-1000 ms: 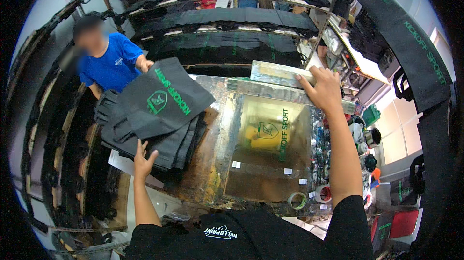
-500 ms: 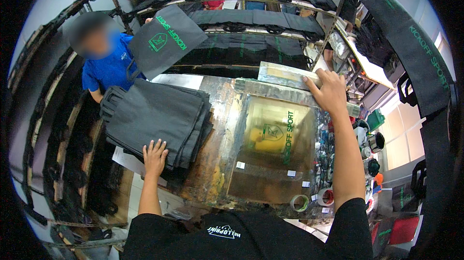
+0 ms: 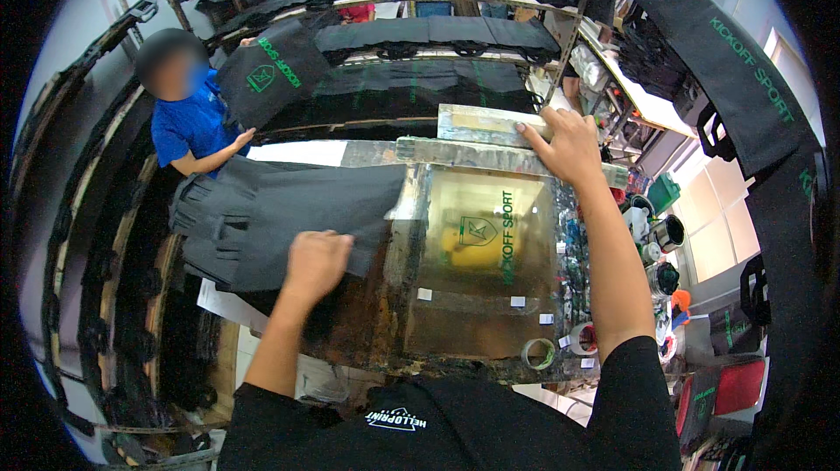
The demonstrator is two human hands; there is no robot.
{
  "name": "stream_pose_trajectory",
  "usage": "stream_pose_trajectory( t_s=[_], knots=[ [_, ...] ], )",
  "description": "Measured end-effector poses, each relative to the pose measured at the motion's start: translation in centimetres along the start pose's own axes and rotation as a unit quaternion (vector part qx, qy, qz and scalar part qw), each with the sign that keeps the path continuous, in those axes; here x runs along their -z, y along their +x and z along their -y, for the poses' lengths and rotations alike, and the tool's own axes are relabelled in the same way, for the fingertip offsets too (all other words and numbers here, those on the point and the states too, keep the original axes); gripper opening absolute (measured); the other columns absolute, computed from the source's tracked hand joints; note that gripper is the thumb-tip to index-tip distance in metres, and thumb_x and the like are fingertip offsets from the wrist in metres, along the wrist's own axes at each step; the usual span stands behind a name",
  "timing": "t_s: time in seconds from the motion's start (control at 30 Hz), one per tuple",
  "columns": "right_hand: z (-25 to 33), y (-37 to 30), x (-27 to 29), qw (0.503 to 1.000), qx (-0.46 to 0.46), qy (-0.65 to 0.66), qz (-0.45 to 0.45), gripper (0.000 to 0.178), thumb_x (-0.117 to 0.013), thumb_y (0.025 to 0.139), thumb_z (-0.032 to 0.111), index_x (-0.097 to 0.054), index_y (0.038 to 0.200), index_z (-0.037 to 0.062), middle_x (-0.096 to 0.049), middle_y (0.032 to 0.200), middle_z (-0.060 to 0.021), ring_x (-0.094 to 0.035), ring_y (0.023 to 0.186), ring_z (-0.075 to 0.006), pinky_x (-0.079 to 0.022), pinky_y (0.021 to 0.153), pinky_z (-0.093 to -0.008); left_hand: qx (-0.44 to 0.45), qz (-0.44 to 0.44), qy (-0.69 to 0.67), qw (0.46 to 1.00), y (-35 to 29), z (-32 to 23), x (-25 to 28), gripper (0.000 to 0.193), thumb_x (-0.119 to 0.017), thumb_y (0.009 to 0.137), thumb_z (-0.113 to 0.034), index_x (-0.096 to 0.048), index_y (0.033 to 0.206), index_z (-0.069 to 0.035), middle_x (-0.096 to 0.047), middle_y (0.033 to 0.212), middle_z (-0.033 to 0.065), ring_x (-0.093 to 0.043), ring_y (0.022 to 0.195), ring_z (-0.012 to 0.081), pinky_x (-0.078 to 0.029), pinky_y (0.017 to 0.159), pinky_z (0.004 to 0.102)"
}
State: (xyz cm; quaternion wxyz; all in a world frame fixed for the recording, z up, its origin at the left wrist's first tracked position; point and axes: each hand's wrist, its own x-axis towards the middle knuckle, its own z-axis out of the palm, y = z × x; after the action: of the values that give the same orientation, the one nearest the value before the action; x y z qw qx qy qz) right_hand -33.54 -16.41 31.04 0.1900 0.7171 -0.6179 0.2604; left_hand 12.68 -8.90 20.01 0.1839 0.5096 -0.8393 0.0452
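My left hand (image 3: 317, 268) is closed on the near edge of a plain black fabric bag (image 3: 350, 200), blurred by motion. That bag spreads from the stack of black bags (image 3: 206, 239) towards the printing screen (image 3: 481, 318), its right edge reaching the screen's left side. Yellowish mesh in the screen shows a green crest and lettering. At the far end, my right hand (image 3: 570, 145) grips the right end of a long, pale, ink-stained block, which looks like a squeegee (image 3: 490, 125). It rests by the screen's far frame bar (image 3: 499, 154); my fingertips are partly hidden.
A co-worker in a blue shirt (image 3: 188, 134) stands beyond the stack, holding a printed black bag (image 3: 271, 73). Racks of black bags (image 3: 429, 33) curve around the far and left sides. Tape rolls (image 3: 537, 353) and cans (image 3: 669, 232) stand at the right.
My left hand has gone from lying flat on the stack to closing on the top bag and drawing it rightward. The co-worker's printed bag has moved away towards the racks. My right hand keeps its grip.
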Motion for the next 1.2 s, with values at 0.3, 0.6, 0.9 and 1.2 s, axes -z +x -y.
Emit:
stream_pose_trajectory(
  t_s=[0.3, 0.6, 0.9, 1.2],
  knots=[
    [0.5, 0.6, -0.3, 1.000, 0.011, 0.012, -0.012, 0.060, -0.060, 0.095, 0.068, -0.070, 0.094, 0.0087, -0.071, 0.088, -0.0140, -0.068, 0.091, -0.0351, -0.042, 0.084, -0.0500, -0.009, 0.120, -0.113, 0.986, -0.3, -18.3, -23.5, 0.067, -0.044, 0.108, -0.059, -0.061, 0.146, -0.007, -0.060, 0.147, 0.0264, -0.055, 0.141, 0.0419, -0.034, 0.117, 0.0687],
    [-0.5, 0.6, -0.6, 1.000, 0.012, 0.012, -0.004, 0.062, -0.060, 0.096, 0.068, -0.073, 0.096, 0.0073, -0.074, 0.091, -0.0178, -0.068, 0.094, -0.0364, -0.042, 0.084, -0.0510, -0.096, 0.202, -0.217, 0.950, -2.9, -14.8, -25.9, 0.111, -0.054, 0.087, -0.087, -0.040, 0.165, -0.010, -0.020, 0.175, 0.0231, -0.014, 0.161, 0.0497, -0.006, 0.122, 0.0758],
    [-1.5, 2.3, -1.6, 0.999, 0.021, 0.014, -0.043, 0.068, -0.058, 0.093, 0.074, -0.076, 0.091, 0.0087, -0.074, 0.087, -0.0173, -0.071, 0.092, -0.0358, -0.046, 0.084, -0.0562, -0.159, 0.221, -0.114, 0.956, -0.7, -17.5, -28.5, 0.121, -0.051, 0.076, -0.098, -0.038, 0.167, -0.018, -0.017, 0.176, 0.0232, -0.008, 0.160, 0.0554, 0.000, 0.121, 0.0781],
    [-1.5, 2.5, -1.4, 1.000, 0.013, 0.018, -0.021, 0.071, -0.056, 0.092, 0.076, -0.077, 0.094, 0.0089, -0.075, 0.091, -0.0184, -0.072, 0.094, -0.0372, -0.047, 0.089, -0.0587, -0.154, 0.177, -0.161, 0.959, -0.9, -23.8, -30.4, 0.122, -0.052, 0.075, -0.098, -0.043, 0.164, -0.015, -0.017, 0.176, 0.0238, -0.007, 0.160, 0.0552, 0.002, 0.121, 0.0779]
  ],
)
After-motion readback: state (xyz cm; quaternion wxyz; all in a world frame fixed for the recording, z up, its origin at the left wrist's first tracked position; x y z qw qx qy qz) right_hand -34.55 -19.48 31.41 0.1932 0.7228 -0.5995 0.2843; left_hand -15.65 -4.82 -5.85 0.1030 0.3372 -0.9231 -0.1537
